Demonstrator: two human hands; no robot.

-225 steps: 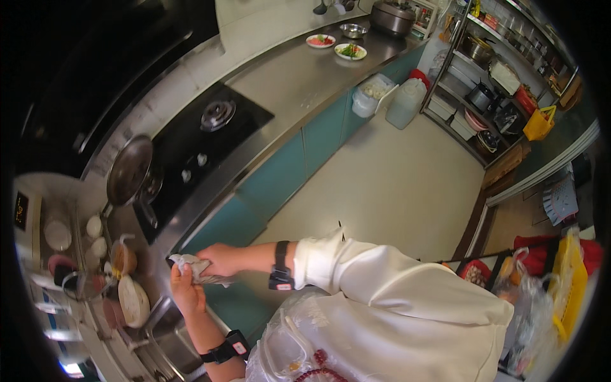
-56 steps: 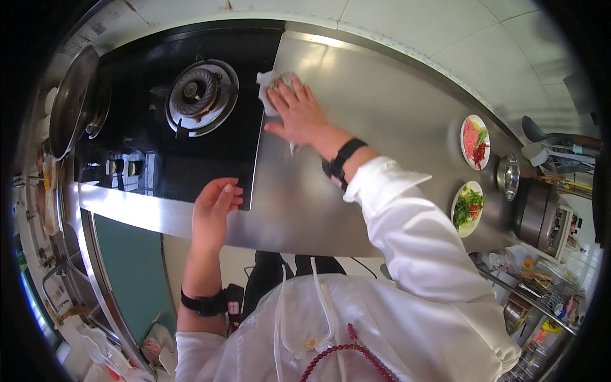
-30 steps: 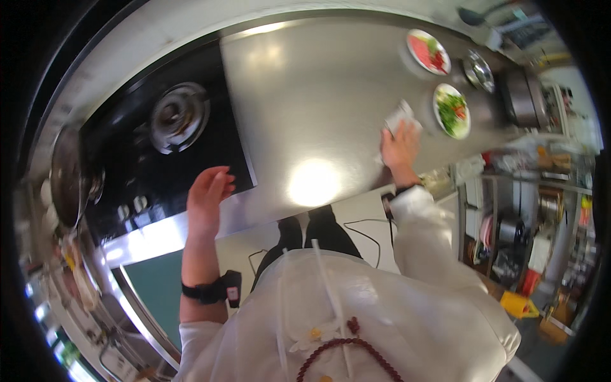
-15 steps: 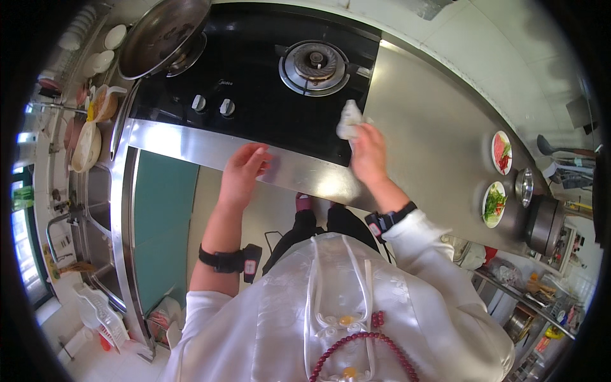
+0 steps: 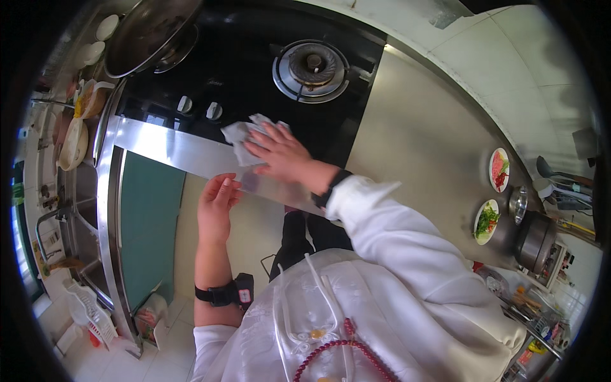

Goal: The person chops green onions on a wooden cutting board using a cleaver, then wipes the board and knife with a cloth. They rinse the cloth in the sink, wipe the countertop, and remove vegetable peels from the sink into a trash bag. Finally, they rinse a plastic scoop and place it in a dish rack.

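My right hand [image 5: 283, 156] lies over a crumpled white tissue [image 5: 239, 135], its fingers stretched across it and holding it down. The tissue rests at the front of the black glass stove top [image 5: 248, 86], beside the steel front strip [image 5: 159, 137]. Close by, just below that strip, my left hand [image 5: 218, 198] is raised with the fingers curled and the thumb against them. I see nothing in it. Two silver knobs [image 5: 214, 111] stand on the glass, left of the tissue. The bare gas burner [image 5: 313, 70] is farther back to the right.
A large wok [image 5: 149, 38] sits on the left burner. On the steel counter [image 5: 414, 134] at right are a plate with red and pink food [image 5: 499, 169], a plate of chopped greens [image 5: 487, 223], a metal bowl [image 5: 518, 202] and a dark pot [image 5: 538, 235]. A sink [image 5: 86, 210] is at left.
My right hand has moved left across the stove front with the tissue, which is now spread wider under its fingers. My left hand has shifted slightly left and nearer to me.
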